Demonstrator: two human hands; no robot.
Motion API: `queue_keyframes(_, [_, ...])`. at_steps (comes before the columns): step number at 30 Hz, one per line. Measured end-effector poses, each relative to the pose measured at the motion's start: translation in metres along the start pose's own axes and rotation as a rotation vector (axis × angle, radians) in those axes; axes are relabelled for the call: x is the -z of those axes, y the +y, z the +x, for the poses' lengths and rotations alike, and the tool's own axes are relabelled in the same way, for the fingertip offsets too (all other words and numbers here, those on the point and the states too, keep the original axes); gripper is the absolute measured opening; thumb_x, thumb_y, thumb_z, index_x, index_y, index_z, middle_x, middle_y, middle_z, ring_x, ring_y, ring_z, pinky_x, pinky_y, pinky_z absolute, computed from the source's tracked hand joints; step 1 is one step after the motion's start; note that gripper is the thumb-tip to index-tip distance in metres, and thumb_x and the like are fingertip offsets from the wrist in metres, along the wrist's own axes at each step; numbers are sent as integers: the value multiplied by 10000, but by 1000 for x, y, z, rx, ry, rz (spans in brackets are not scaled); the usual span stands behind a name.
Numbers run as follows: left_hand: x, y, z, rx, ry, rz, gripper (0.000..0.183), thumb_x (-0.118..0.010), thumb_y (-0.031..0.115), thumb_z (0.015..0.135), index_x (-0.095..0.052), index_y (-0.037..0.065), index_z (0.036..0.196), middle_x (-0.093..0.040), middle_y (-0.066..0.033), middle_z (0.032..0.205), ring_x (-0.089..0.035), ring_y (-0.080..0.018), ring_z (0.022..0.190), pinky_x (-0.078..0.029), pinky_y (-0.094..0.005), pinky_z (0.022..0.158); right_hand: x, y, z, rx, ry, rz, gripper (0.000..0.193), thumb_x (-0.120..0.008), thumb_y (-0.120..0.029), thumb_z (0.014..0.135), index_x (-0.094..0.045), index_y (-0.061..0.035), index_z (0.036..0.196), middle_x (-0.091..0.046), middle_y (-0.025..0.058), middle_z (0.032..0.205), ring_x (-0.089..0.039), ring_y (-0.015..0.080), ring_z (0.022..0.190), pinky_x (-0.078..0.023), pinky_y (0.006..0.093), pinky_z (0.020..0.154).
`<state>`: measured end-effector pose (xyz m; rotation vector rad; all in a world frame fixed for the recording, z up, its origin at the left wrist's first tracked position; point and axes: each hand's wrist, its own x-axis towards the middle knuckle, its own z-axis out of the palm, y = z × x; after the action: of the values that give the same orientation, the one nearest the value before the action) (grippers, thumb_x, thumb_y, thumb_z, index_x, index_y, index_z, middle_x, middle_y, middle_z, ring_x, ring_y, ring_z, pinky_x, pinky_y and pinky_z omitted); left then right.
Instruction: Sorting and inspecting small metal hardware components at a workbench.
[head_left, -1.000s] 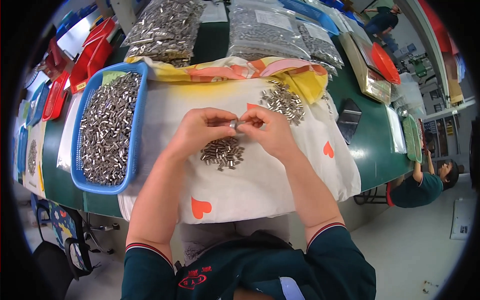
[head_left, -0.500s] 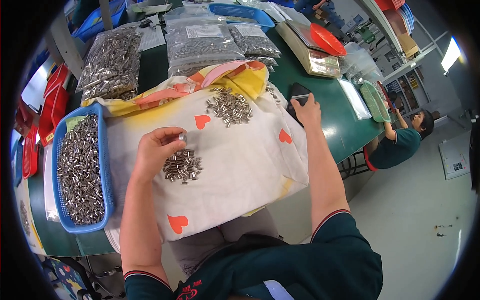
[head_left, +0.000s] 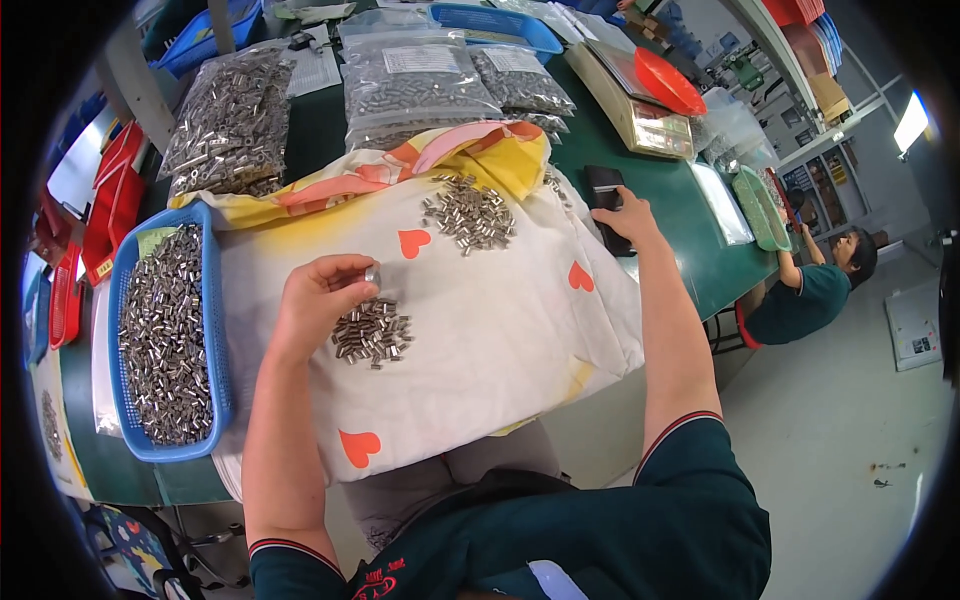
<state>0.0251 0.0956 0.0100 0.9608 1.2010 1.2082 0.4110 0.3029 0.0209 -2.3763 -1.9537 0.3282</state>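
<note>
My left hand is closed in a pinch on a small silvery metal cylinder. It hovers just above a small pile of metal sleeves on a white cloth with orange hearts. A larger heap of such sleeves lies farther back on the cloth. Off to the right, my right hand has its thumb and fingers across a flat black phone-like object on the green table; the hand covers part of it.
A blue basket full of metal sleeves stands at the left. Bags of metal parts line the back, beside a beige scale with a red tray. A co-worker sits at the far right near a green basket.
The whole view has shifted a little, so things appear slightly farther right. My left hand keeps its pinch on the metal cylinder, and my right hand stays at the black object.
</note>
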Motion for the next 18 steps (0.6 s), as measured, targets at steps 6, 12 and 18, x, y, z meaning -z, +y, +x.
queue_keyframes(6, [2, 0, 1, -6, 3, -17, 263, -618, -54, 719, -575, -32, 978, -593, -44, 849, -559, -90, 753, -467, -198, 696, 3, -6, -6, -61, 156, 1, 791, -646, -453, 579, -382, -144, 1257, -423, 183, 1192, -431, 340, 1089, -365, 410, 909])
queue_keyframes(12, [2, -2, -3, 17, 5, -29, 264, -611, -69, 717, -571, -33, 976, -597, -51, 857, -564, -100, 775, -472, -208, 718, -9, 4, -15, -35, 289, -28, 782, -653, -467, 579, -398, -145, 1244, -464, 183, 1147, -416, 353, 1088, -344, 420, 919])
queue_keyframes(18, [6, -5, 3, -30, 16, -30, 277, -610, -68, 719, -566, -26, 989, -600, -48, 894, -563, -97, 789, -469, -209, 730, 4, -1, -19, -93, 181, -43, 816, -636, -494, 590, -360, -126, 1264, -439, 197, 1165, -370, 357, 1118, -275, 449, 947])
